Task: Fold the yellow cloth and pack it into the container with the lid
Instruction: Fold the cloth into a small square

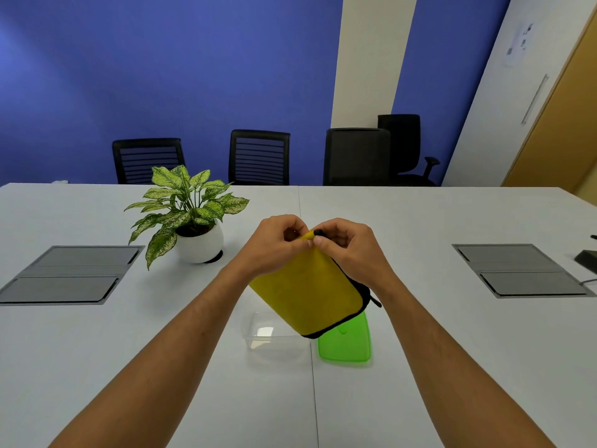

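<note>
A yellow cloth [307, 292] with a black edge hangs in the air above the white table [420, 350], held up by one top corner. My left hand [274, 240] and my right hand [345, 244] are side by side, both pinching that corner. Below the hanging cloth a clear plastic container [271, 337] sits open on the table. Its green lid [347, 342] lies flat just right of it. The cloth hides the far parts of both.
A potted plant [190, 218] in a white pot stands at the back left of my hands. Grey floor-box panels are set into the table at the left [71, 276] and right [520, 270]. Black chairs [260, 156] line the far edge.
</note>
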